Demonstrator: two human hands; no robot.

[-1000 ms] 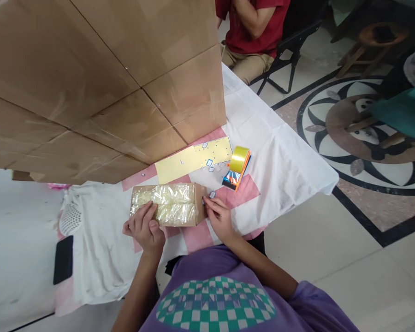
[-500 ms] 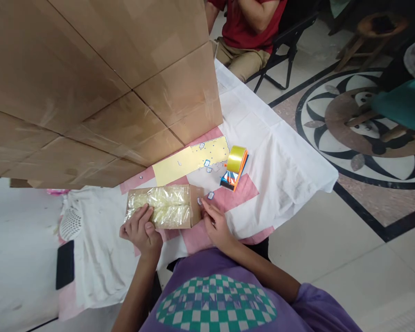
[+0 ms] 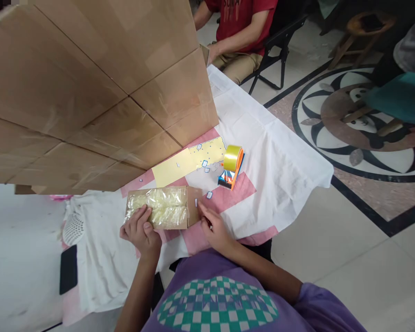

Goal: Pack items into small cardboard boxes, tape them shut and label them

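Observation:
A small cardboard box (image 3: pixel 191 226) lies on the cloth in front of me, its upper face covered with shiny clear plastic over something pale yellow. My left hand (image 3: pixel 141 233) grips the box's left end, with its fingers on the plastic. On the right, a plain cardboard flap (image 3: pixel 194 210) extends from the box and carries a small white slip (image 3: pixel 196 202). My right hand (image 3: pixel 217 230) is closed at the flap's outer edge, with the index fingertip beside the slip. The underside of the box is hidden.
A tape dispenser (image 3: pixel 231 168) with yellow tape stands behind the flap. Beside it lies a yellow paper strip (image 3: pixel 174 168). Large cardboard cartons (image 3: pixel 117 110) wall off the back left. A black phone (image 3: pixel 68 269) rests at left. Someone in red (image 3: pixel 245 27) sits beyond the table.
The white slip on the flap now sits more upright, and my right fingertips have shifted slightly. My left hand stays on the box. The seated person's raised arm has come down.

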